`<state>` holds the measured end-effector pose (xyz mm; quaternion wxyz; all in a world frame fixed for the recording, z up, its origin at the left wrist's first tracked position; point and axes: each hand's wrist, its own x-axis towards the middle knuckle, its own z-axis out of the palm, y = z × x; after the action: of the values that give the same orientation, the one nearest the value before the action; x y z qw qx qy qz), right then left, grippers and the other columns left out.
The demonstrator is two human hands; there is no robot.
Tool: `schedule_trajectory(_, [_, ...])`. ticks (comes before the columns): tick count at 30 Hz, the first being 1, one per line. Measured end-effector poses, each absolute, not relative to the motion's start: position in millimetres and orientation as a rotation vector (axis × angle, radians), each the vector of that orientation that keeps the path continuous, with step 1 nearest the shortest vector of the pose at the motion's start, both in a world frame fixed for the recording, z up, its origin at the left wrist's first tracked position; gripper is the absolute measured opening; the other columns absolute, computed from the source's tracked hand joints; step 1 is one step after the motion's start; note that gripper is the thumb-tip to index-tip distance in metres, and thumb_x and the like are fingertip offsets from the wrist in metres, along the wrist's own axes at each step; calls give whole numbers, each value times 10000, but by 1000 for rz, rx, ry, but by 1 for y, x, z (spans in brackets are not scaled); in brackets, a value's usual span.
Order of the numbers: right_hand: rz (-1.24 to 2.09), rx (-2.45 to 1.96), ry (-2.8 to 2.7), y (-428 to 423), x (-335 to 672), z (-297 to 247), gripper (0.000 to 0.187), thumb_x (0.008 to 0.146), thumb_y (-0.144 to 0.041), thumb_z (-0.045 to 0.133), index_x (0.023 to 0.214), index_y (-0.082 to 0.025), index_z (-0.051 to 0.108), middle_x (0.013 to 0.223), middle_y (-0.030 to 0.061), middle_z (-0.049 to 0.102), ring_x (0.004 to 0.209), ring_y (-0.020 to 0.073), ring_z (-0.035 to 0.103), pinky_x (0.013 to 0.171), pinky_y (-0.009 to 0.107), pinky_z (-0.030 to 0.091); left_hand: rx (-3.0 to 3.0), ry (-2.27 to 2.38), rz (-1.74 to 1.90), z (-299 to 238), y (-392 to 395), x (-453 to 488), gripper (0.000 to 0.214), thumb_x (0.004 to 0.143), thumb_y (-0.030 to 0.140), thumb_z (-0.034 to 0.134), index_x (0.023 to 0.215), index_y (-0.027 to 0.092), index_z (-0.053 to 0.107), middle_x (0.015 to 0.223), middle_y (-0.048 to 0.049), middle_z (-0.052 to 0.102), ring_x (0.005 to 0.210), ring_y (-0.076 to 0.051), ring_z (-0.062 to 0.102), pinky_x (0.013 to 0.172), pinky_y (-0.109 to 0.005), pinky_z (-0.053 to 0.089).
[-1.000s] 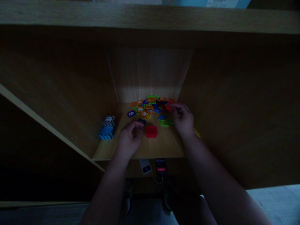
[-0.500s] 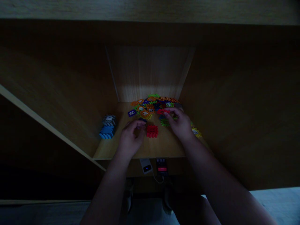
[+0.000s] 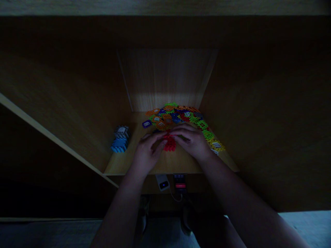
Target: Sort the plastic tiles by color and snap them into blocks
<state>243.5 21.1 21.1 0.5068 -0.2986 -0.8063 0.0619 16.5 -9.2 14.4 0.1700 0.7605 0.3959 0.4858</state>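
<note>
Hands (image 3: 147,151) at red pieces (image 3: 170,146); phone (image 3: 180,185) text seems illegible.

Left grip (image 3: 148,152) sits beside right grip (image 3: 193,140) (fingers (image 3: 156,137) bent).

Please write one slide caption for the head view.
Left hand and right hand meet at a red, notched plastic block on a wooden shelf, multicoloured notched plastic pieces lying beyond.
</note>
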Motion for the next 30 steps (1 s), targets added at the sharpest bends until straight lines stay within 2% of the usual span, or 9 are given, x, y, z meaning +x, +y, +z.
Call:
schedule_trajectory(3, [195,-689,-1959,19,242,22,133,1007,-299,771,1120,-349,820,1178,43,806,1076,230,770,966,438,639,2148,1150,1378,15,-9,16,200,1049,267,693,1235,274,767,1200,-45,817,1137,-229,766,1055,-388,613])
schedule_trajectory(6, [265,-738,-1940,17,243,24,224,952,-356,843,1173,-353,804,1349,61,750,1242,259,724,1053,478,616,2086,1191,1393,13,-8,15,182,1056,261,679,1218,273,762,1191,-44,816,1120,-225,769,1035,-382,616])
schedule_trajectory(9, [359,-793,-1906,16,245,25,262,963,-375,826,1218,-339,780,1471,73,696,1348,268,673,1084,485,597,2041,1213,1409,11,-7,15,185,1057,262,677,1223,272,757,1197,-45,814,1122,-226,771,1035,-387,616])
schedule_trajectory(13, [480,-790,-1903,18,247,23,202,991,-373,789,1183,-313,774,1310,66,774,1241,243,727,1089,464,578,2041,1187,1410,10,-6,15,181,1057,260,678,1218,273,761,1206,-44,812,1135,-221,769,1056,-386,607])
schedule_trajectory(21, [589,-798,-1931,19,249,23,189,965,-430,808,1082,-287,770,1173,46,791,1108,226,736,974,404,576,2068,1179,1373,11,-6,16,187,1048,235,662,1205,270,756,1215,-51,811,1147,-232,769,1042,-394,615])
schedule_trajectory(26, [597,-891,-1940,20,257,19,178,934,-399,819,1047,-275,758,1054,12,794,999,212,709,926,383,556,1981,1131,1382,9,-4,15,353,1027,113,570,1346,251,635,1241,-54,810,1156,-212,774,1004,-367,608])
schedule_trajectory(30, [638,-957,-1971,21,265,18,167,921,-375,825,1034,-274,755,1075,7,787,1030,215,712,952,381,542,1970,1230,1415,6,-1,13,305,998,83,576,1246,245,650,1155,-38,818,1093,-210,775,1009,-379,588])
